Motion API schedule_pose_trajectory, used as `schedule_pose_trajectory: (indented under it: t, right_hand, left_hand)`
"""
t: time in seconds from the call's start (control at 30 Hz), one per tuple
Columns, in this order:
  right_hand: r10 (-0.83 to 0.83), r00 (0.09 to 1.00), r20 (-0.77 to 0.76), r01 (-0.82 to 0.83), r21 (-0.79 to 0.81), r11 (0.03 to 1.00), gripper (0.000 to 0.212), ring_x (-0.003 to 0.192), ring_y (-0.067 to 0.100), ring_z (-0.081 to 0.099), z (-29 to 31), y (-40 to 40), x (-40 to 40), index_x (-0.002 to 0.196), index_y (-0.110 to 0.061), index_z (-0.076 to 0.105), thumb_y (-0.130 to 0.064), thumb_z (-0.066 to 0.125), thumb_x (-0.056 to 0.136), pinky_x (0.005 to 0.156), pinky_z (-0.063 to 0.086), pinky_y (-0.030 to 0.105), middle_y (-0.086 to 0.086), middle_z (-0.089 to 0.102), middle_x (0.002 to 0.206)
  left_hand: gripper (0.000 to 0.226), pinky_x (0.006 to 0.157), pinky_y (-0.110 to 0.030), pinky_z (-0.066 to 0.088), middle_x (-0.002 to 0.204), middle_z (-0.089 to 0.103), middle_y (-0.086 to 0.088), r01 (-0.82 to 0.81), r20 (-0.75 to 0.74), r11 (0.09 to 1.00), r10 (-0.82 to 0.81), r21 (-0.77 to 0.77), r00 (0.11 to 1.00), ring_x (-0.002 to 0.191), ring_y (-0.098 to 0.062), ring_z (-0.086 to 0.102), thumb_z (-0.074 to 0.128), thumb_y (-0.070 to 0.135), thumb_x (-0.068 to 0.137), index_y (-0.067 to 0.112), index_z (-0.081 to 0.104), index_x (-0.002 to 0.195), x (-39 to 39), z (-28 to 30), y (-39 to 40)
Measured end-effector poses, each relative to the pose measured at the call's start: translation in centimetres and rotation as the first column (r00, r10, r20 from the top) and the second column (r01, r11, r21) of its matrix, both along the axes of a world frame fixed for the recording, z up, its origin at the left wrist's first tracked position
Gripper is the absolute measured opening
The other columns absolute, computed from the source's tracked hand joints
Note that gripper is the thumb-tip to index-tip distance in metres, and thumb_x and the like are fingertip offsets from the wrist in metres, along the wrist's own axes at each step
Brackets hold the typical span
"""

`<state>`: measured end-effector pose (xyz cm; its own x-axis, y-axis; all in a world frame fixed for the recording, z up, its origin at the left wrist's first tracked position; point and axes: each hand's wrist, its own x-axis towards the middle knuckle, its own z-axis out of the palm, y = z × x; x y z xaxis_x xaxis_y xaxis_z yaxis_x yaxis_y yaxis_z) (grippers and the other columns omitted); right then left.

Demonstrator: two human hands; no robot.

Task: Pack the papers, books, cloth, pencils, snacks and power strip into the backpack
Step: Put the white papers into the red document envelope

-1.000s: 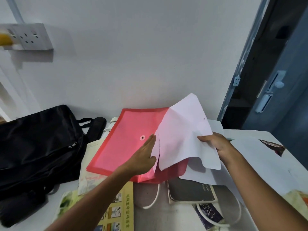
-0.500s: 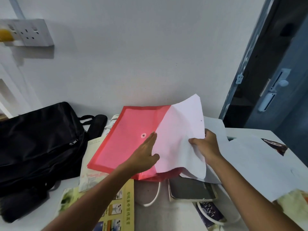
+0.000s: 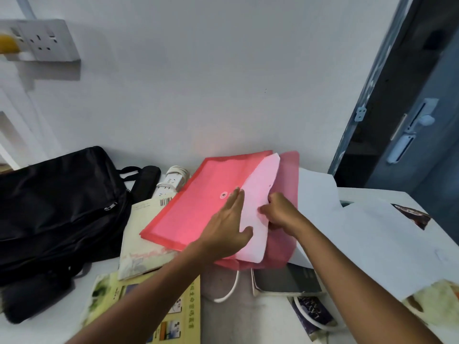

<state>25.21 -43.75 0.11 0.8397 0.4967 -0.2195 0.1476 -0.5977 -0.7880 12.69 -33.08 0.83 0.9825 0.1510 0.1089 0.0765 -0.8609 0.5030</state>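
Note:
A red plastic document folder [image 3: 196,212] lies tilted over the books in the middle of the table. A white paper sheet [image 3: 258,194] sits mostly inside it, under the red flap [image 3: 289,175]. My left hand [image 3: 229,227] rests flat on the folder's front with straight fingers, beside the snap button. My right hand [image 3: 280,212] has curled fingers on the sheet's edge at the folder's mouth. The black backpack [image 3: 54,209] lies at the left. A white power strip [image 3: 171,182] lies behind the folder, by the wall.
Books lie under and before the folder: a pale one [image 3: 141,244], a yellow-green one [image 3: 149,306], a dark grey one [image 3: 285,279]. Loose white papers [image 3: 372,239] cover the right side, with a dark snack wrapper [image 3: 412,214]. A white cable [image 3: 228,291] loops in front. A door stands at right.
My right hand has pushed the white sheet leftward into the red folder; the sheet stood raised and bent before, now only a strip shows. The left hand kept pressing the folder.

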Motion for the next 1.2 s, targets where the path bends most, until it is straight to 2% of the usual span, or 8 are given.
schedule_pose_trajectory:
  t: [0.17, 0.3, 0.47, 0.67, 0.77, 0.9, 1.1, 1.2]
  right_hand:
    - [0.066, 0.976, -0.206, -0.013, 0.247, 0.969, 0.014, 0.046, 0.017, 0.056, 0.2, 2.3, -1.5, 0.078, -0.002, 0.063, -0.005, 0.052, 0.087, 0.046, 0.043, 0.024, 0.009, 0.058, 0.058]
    - [-0.045, 0.998, -0.031, 0.05, 0.156, 0.986, 0.028, 0.054, 0.023, 0.055, -0.3, 2.9, -0.2, 0.082, 0.006, 0.062, -0.021, 0.055, 0.088, 0.054, 0.043, 0.032, 0.013, 0.057, 0.063]
    - [0.135, 0.985, -0.104, -0.118, 0.153, 0.981, 0.026, 0.045, 0.018, 0.057, 1.3, 2.7, -1.6, 0.081, 0.002, 0.06, -0.02, 0.053, 0.093, 0.047, 0.045, 0.024, 0.015, 0.06, 0.063]
    - [-0.401, 0.908, 0.118, 0.272, 0.563, 0.781, 0.018, 0.043, 0.019, 0.056, 3.2, -4.5, 1.4, 0.078, -0.006, 0.062, 0.0, 0.049, 0.089, 0.043, 0.041, 0.021, 0.01, 0.066, 0.063]
    - [-0.556, 0.79, 0.259, 0.491, 0.278, 0.826, 0.014, 0.077, 0.025, 0.065, 0.5, -10.8, 4.4, 0.093, -0.012, 0.065, -0.008, 0.054, 0.086, 0.07, 0.05, 0.031, 0.008, 0.07, 0.09]
    - [-0.548, 0.773, 0.319, 0.624, -0.227, 0.748, 0.036, 0.115, 0.036, 0.048, -3.2, -17.8, 5.6, 0.122, -0.016, 0.055, -0.025, 0.056, 0.088, 0.093, 0.042, 0.042, 0.013, 0.056, 0.125]
    - [-0.531, 0.788, 0.312, 0.611, -0.503, 0.611, 0.062, 0.136, 0.046, 0.019, -4.9, -21.5, 4.1, 0.127, -0.026, 0.04, -0.064, 0.054, 0.08, 0.11, 0.014, 0.061, 0.015, 0.032, 0.144]
    - [-0.502, 0.822, 0.27, 0.569, -0.422, 0.706, 0.062, 0.129, 0.041, 0.036, -5.0, -21.8, 3.6, 0.126, -0.023, 0.046, -0.061, 0.06, 0.079, 0.109, 0.022, 0.056, 0.012, 0.045, 0.137]
  left_hand:
    - [0.085, 0.113, -0.04, 0.03, 0.16, 0.01, -0.012, -0.04, 0.07, 0.999, 0.042, -0.02, 0.997, 0.147, -0.024, 0.015, 0.037, 0.036, 0.076, 0.005, 0.012, 0.151, 0.0, 0.3, -1.6]
    - [0.088, 0.115, -0.038, 0.026, 0.16, 0.007, -0.012, -0.092, 0.069, 0.994, 0.096, -0.056, 0.993, 0.148, -0.022, 0.01, 0.039, 0.039, 0.076, 0.003, 0.011, 0.151, 0.0, -0.3, -1.5]
    - [0.1, 0.118, -0.038, 0.019, 0.161, -0.001, -0.012, -0.125, 0.047, 0.986, 0.131, -0.107, 0.99, 0.148, -0.022, 0.002, 0.055, 0.045, 0.076, 0.003, 0.003, 0.151, 0.4, -0.9, -1.4]
    - [0.112, 0.12, -0.031, 0.01, 0.161, -0.007, -0.009, -0.156, 0.004, 0.983, 0.157, -0.093, 0.988, 0.148, -0.019, -0.006, 0.072, 0.041, 0.078, 0.004, -0.005, 0.151, 1.7, -2.2, -0.7]
    - [0.114, 0.12, -0.038, 0.012, 0.161, -0.009, -0.007, -0.172, -0.021, 0.982, 0.17, -0.08, 0.985, 0.148, -0.019, -0.006, 0.072, 0.043, 0.077, 0.006, -0.007, 0.151, 2.3, -2.8, -1.2]
    - [0.118, 0.117, -0.051, 0.018, 0.161, -0.011, -0.005, -0.194, -0.065, 0.979, 0.191, -0.057, 0.98, 0.148, -0.022, -0.005, 0.073, 0.045, 0.073, 0.008, -0.008, 0.151, 3.3, -3.6, -2.2]
    - [0.119, 0.115, -0.059, 0.014, 0.161, -0.012, -0.005, -0.196, -0.109, 0.981, 0.194, -0.008, 0.975, 0.148, -0.027, -0.004, 0.072, 0.051, 0.074, 0.01, -0.01, 0.151, 5.3, -4.0, -4.2]
    - [0.119, 0.114, -0.061, 0.015, 0.161, -0.01, -0.006, -0.184, -0.124, 0.983, 0.184, 0.012, 0.975, 0.148, -0.029, -0.002, 0.071, 0.054, 0.074, 0.01, -0.009, 0.151, 6.1, -4.3, -5.0]
